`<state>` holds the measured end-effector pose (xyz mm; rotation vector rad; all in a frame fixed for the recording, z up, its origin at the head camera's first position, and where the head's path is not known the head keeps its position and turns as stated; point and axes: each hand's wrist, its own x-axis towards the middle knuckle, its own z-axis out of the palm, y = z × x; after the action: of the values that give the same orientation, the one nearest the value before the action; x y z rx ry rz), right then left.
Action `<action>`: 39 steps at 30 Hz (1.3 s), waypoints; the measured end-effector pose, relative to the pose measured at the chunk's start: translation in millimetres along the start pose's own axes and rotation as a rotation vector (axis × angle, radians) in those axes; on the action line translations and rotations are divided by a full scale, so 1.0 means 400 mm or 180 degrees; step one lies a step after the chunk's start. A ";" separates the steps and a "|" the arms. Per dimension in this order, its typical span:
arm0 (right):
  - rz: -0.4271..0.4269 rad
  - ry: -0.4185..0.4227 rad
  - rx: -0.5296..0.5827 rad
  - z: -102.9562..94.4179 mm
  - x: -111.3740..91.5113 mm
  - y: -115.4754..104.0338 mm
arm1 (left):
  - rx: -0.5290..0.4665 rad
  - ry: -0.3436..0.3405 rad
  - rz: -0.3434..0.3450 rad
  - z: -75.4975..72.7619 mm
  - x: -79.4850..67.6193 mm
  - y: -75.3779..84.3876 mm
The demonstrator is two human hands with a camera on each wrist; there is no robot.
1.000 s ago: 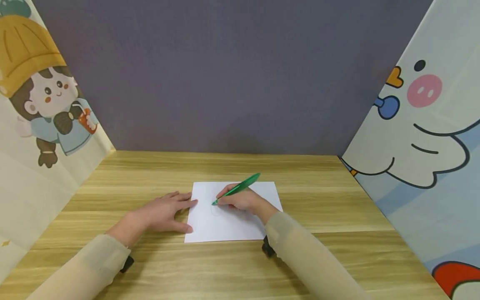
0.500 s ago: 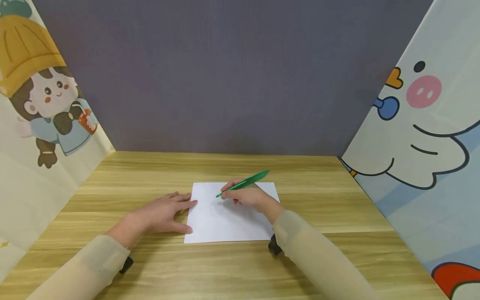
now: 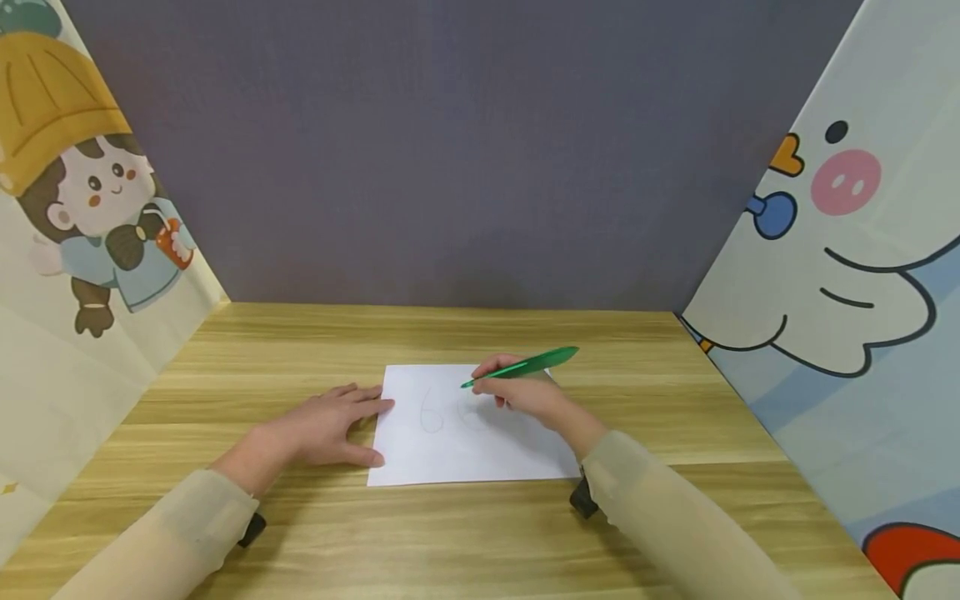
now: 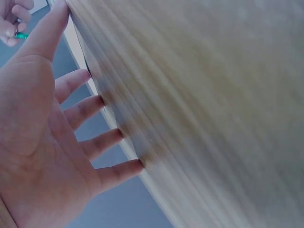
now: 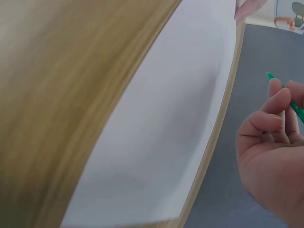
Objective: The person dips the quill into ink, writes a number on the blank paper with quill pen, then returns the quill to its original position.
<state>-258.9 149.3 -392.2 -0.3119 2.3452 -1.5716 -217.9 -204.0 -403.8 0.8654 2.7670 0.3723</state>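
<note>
A green pen (image 3: 553,358) with a broad leaf-like end is pinched by my right hand (image 3: 531,398) over the white paper (image 3: 408,465). In the right wrist view the pen's tip looks lifted off the sheet. A faint, thin 6 (image 3: 431,418) is drawn on the paper's left half. Closer to my right hand lies another faint curved mark (image 3: 467,408), partly hidden. My left hand (image 3: 318,429) rests with spread fingers at the sheet's left edge, thumb and forefinger touching the paper. The left wrist view shows its straight fingers (image 4: 110,176) against the table.
The sheet lies on a wood-grain table (image 3: 480,542). Behind the table stands a grey panel (image 3: 450,167). Cartoon-printed panels flank it at the left (image 3: 45,367) and right (image 3: 885,350). A dark wrist device (image 3: 583,498) shows below the right sleeve.
My right hand has moved rightward across the paper with the pen, uncovering the whole faint 6. A second faint mark now shows beside it. The left hand has stayed in place.
</note>
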 end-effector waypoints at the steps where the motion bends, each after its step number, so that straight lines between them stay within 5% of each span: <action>1: -0.0005 0.0019 -0.0008 -0.009 -0.004 0.004 | 0.0006 0.0005 0.0003 0.000 -0.001 -0.001; 18: -0.0395 0.0405 -0.0586 -0.189 -0.084 0.079 | 0.0016 0.0121 0.0078 -0.003 -0.004 -0.006; 28: -0.1194 0.0610 -0.1238 -0.257 -0.124 0.131 | -0.0060 0.0067 -0.0018 -0.003 -0.005 -0.005; 33: -0.1191 0.0680 -0.1668 -0.276 -0.138 0.138 | -0.0093 0.0072 -0.0044 -0.002 -0.006 -0.009; 39: -0.0796 0.0801 -0.2030 -0.312 -0.130 0.158 | -0.0107 0.0074 -0.0088 0.002 -0.007 -0.013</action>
<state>-256.7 298.5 -399.7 -0.5907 3.0684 -0.9421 -218.3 -209.6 -405.8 0.8194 2.7825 0.4256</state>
